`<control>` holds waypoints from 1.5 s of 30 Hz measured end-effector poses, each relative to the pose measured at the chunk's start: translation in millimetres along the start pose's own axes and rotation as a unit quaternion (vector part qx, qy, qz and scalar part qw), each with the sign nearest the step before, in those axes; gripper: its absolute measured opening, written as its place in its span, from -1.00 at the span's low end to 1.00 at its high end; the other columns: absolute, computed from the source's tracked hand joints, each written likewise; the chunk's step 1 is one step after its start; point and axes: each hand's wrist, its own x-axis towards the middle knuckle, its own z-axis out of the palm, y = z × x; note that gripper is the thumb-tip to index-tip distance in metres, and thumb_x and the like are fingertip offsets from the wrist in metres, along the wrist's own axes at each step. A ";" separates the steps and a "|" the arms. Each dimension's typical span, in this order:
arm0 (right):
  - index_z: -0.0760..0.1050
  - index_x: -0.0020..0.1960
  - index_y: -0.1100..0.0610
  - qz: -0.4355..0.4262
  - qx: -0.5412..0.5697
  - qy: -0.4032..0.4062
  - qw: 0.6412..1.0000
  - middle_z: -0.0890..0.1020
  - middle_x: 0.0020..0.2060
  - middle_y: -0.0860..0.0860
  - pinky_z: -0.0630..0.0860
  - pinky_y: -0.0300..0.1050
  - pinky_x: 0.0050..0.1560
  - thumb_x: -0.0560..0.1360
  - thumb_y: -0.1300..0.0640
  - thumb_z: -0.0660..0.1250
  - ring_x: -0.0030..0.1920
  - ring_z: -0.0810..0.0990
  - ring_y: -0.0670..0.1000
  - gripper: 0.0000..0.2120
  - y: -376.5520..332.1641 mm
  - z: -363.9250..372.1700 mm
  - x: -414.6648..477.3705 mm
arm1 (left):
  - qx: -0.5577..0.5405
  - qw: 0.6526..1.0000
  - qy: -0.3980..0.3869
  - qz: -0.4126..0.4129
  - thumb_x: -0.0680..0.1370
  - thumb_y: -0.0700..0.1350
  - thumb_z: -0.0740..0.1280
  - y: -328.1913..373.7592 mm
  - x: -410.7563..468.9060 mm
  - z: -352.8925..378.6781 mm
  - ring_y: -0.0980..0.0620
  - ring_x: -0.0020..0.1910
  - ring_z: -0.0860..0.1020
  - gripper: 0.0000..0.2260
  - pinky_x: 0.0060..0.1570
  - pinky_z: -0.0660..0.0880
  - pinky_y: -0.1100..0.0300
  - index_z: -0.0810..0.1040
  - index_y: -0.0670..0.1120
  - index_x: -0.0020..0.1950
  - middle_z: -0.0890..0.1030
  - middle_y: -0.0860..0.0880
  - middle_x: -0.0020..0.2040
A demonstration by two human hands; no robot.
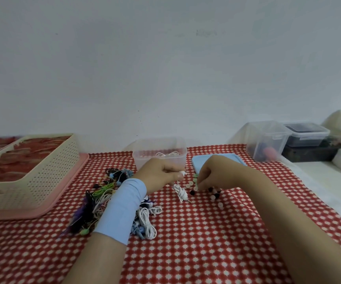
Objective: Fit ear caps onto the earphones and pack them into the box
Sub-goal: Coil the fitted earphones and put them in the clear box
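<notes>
My left hand (159, 173) pinches a white earbud (183, 173); its coiled white cable (180, 193) hangs down to the cloth. My right hand (212, 173) reaches down with curled fingers into a scatter of ear caps (190, 184), pale green, white and black, and its fingertips pinch at one. A clear plastic box (159, 154) stands just behind the hands with white earphones inside. Its blue lid (198, 160) lies to the right of it. A tangled pile of coloured earphones (104, 193) lies under and left of my left wrist.
A cream perforated basket (32, 177) sits on a pink tray (63, 193) at the left. Clear lidded containers (268, 140) and a dark box (309, 153) stand at the back right. The table wears a red and white patterned cloth (196, 242).
</notes>
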 end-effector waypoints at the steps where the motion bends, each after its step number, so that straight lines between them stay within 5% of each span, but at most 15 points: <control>1: 0.76 -0.08 0.02 -0.012 0.039 0.016 0.999 0.75 -0.22 -0.12 0.64 -0.24 -0.12 0.47 0.13 0.54 -0.24 0.70 -0.08 -0.95 -1.1 -2.6 -1.4 | -0.013 1.000 -0.001 -0.001 0.52 -0.14 0.44 -1.1 -0.1 -0.5 0.04 -0.16 0.69 -0.85 0.06 0.54 0.30 0.70 0.00 0.07 0.73 0.02 -0.09; 4: 0.74 -0.09 0.10 -0.042 0.192 0.059 0.979 0.74 -0.28 -0.03 0.47 -0.28 -0.41 0.46 0.16 0.55 -0.42 0.59 -0.05 -0.96 -6.9 -8.0 -7.2 | -0.076 0.997 0.003 -0.012 0.51 -0.18 0.45 -4.4 0.7 -0.9 0.06 -0.27 0.65 -0.86 0.00 0.57 0.29 0.68 0.00 0.03 0.73 0.01 -0.12; 9: 0.74 -0.02 0.15 -0.049 0.344 0.042 0.937 0.71 -0.29 0.05 0.31 -0.25 -0.50 0.47 0.17 0.52 -0.47 0.49 -0.02 -0.90 -13.2 -3.3 -8.5 | -0.132 0.991 0.005 -0.027 0.50 -0.18 0.47 -7.0 3.2 -1.0 0.13 -0.30 0.61 -0.86 -0.05 0.57 0.25 0.67 -0.10 0.05 0.73 -0.07 -0.11; 18: 0.73 0.10 0.13 -0.038 0.391 0.017 0.919 0.74 0.05 0.14 0.35 -0.27 -0.50 0.54 0.17 0.44 -0.43 0.50 -0.01 -0.83 -14.4 3.3 -4.5 | -0.175 0.984 0.007 -0.030 0.51 -0.18 0.45 -9.2 4.1 -2.4 0.09 -0.14 0.64 -0.87 0.06 0.57 0.18 0.71 -0.01 0.02 0.74 -0.02 -0.11; 30: 0.72 0.06 0.23 -0.015 0.480 -0.028 0.876 0.73 -0.01 0.20 0.32 -0.29 -0.57 0.34 0.16 0.51 -0.45 0.56 -0.04 -0.69 -9.0 4.1 1.7 | -0.216 0.976 0.003 -0.015 0.52 -0.21 0.43 -4.5 0.1 -1.9 -0.02 0.02 0.67 -0.88 0.12 0.59 0.13 0.71 -0.06 0.02 0.73 -0.08 -0.09; 35: 0.74 -0.02 0.19 -0.003 0.502 -0.056 0.863 0.71 -0.14 0.13 0.30 -0.31 -0.59 0.36 0.20 0.47 -0.46 0.53 -0.06 -0.79 -9.2 3.6 1.1 | -0.206 0.979 0.004 0.005 0.51 -0.21 0.44 -2.0 -2.2 -1.3 0.12 -0.09 0.69 -0.90 -0.01 0.56 0.32 0.70 -0.03 -0.05 0.73 -0.04 -0.13; 39: 0.75 -0.13 0.14 0.000 0.504 -0.059 0.862 0.71 -0.19 0.10 0.28 -0.33 -0.60 0.36 0.21 0.46 -0.47 0.52 -0.08 -0.87 -10.6 3.9 0.7 | -0.221 0.975 -0.001 0.010 0.51 -0.23 0.44 -1.2 -2.2 0.9 0.04 -0.07 0.69 -0.89 0.06 0.58 0.24 0.70 -0.04 -0.05 0.73 -0.08 -0.12; 45: 0.68 -0.12 0.20 0.019 0.487 -0.057 0.871 0.72 -0.19 0.09 0.29 -0.33 -0.59 0.42 0.22 0.45 -0.46 0.52 -0.08 -0.93 -8.9 3.4 -0.8 | -0.194 0.981 0.015 0.014 0.51 -0.26 0.44 3.1 -2.7 1.7 0.11 -0.14 0.69 -0.90 -0.13 0.54 0.39 0.69 -0.07 -0.08 0.73 -0.05 -0.17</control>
